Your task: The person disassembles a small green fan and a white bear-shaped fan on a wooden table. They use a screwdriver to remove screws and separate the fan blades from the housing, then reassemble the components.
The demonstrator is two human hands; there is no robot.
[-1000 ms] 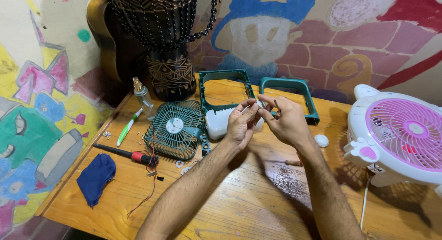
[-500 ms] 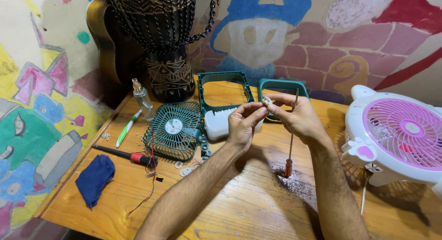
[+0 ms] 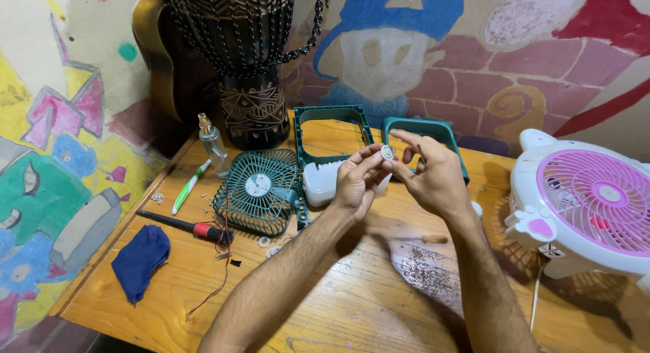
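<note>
My left hand (image 3: 355,180) and my right hand (image 3: 433,180) meet above the wooden table (image 3: 352,305), fingertips together. Between them is a small round white part (image 3: 387,152), pinched by my left thumb and forefinger and touched by my right fingertips. My right hand also grips a thin screwdriver (image 3: 433,239). Its dark shaft shows between the fingers, and its blurred reddish handle hangs below the hand. Just left of my hands lies a teal square fan grille (image 3: 261,190), with a white housing piece (image 3: 319,182) behind my left hand.
Two teal fan frames (image 3: 332,116) (image 3: 433,128) lie at the back. A pink-and-white fan (image 3: 589,204) stands at the right. To the left are a red-and-black tool (image 3: 183,226), a blue cloth (image 3: 140,258), a green pen-like stick (image 3: 189,187), a glass bottle (image 3: 213,146), loose screws and a drum (image 3: 247,89).
My hands have stayed together over the table and shifted slightly. The round part now shows between the fingertips. The screwdriver seen hanging from my right hand half a second ago still hangs there.
</note>
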